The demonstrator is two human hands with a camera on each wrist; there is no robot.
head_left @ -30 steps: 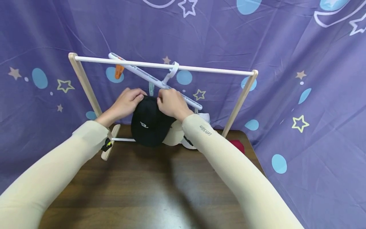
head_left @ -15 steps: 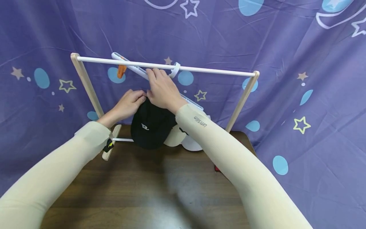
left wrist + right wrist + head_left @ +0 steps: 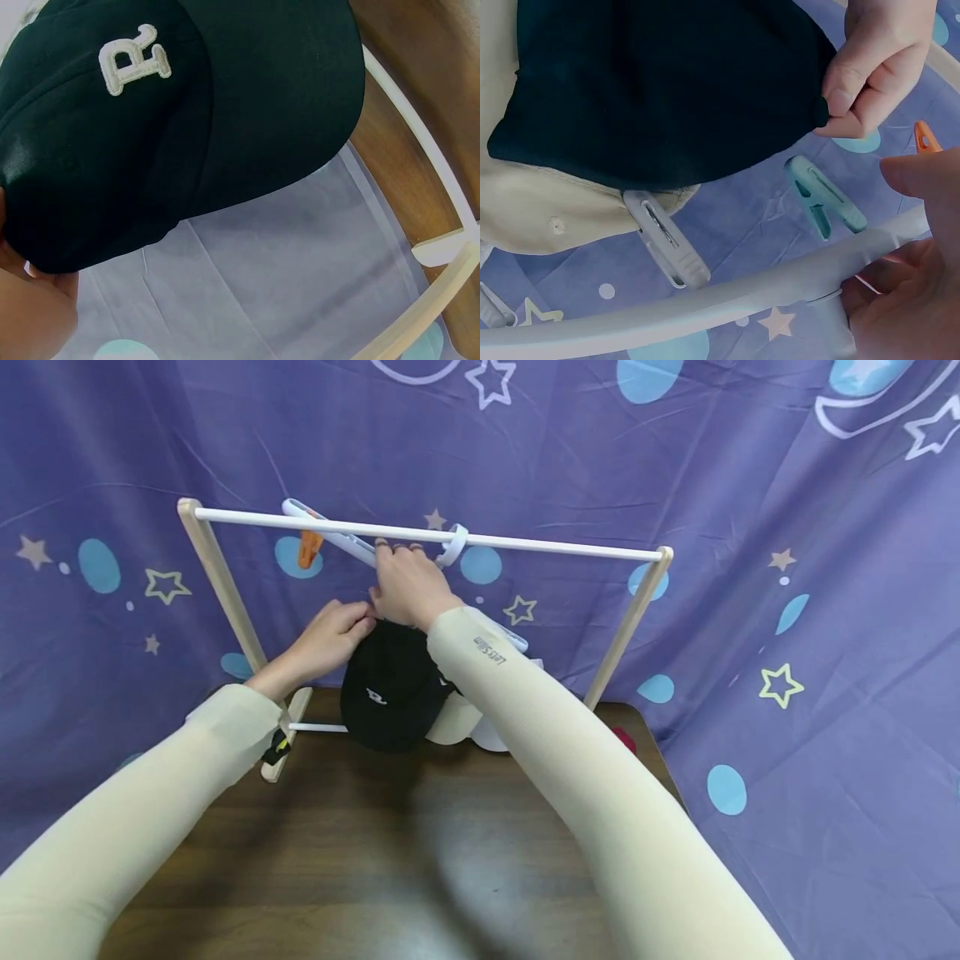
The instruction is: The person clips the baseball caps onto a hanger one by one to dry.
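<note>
A black baseball cap (image 3: 390, 685) with a white R on its front hangs brim down below the pale clip hanger (image 3: 772, 289). My left hand (image 3: 326, 639) pinches the cap's upper edge between thumb and fingers, which the right wrist view shows closely. Just above, my right hand (image 3: 408, 578) holds the hanger, fingers curled behind its bar and thumb apart from it. A teal clip (image 3: 821, 199) hangs beside the black cap, apart from its edge. A grey clip (image 3: 667, 240) sits at the edge of a beige cap (image 3: 555, 210), partly hidden behind the black one.
The hanger's hook (image 3: 453, 545) loops over the rack's white rod (image 3: 555, 547). An orange clip (image 3: 309, 550) hangs towards the hanger's left end. A white cap (image 3: 489, 737) shows past the beige one. Something red (image 3: 624, 739) lies on the wooden table (image 3: 360, 860) at the right.
My right hand has left the black cap's upper edge and moved up and left onto the hanger bar. My left hand keeps its pinch on the cap.
</note>
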